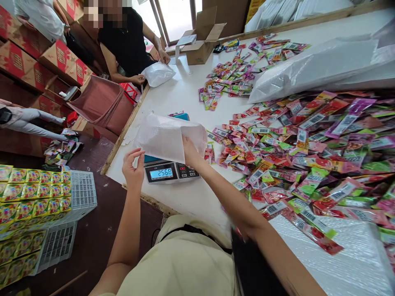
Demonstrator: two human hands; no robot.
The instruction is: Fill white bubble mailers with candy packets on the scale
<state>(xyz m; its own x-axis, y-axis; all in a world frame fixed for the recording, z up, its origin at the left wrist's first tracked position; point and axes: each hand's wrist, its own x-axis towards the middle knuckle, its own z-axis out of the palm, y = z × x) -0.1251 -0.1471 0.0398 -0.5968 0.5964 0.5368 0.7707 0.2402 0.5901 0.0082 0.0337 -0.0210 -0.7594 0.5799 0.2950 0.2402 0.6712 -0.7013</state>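
Observation:
A white padded bag [163, 137] lies on a digital scale [165, 172] whose display reads 2568. My right hand [190, 153] reaches into the bag's open mouth, its fingers hidden inside. At the bag's near left corner, my left hand [133, 164] is raised with thumb and fingertips brought together; whatever sits between them is too small to make out. Many colourful snack sachets [262, 144] are heaped to the right of the scale. A large stack of white bags [314, 65] rests on the far side of the heap.
Across the table [185, 94], a person in black handles another white bag [159, 74] near an open cardboard box [199, 49]. Crates of yellow packs [35, 189] stand at the left. Flat bubble mailers [333, 250] lie at the lower right.

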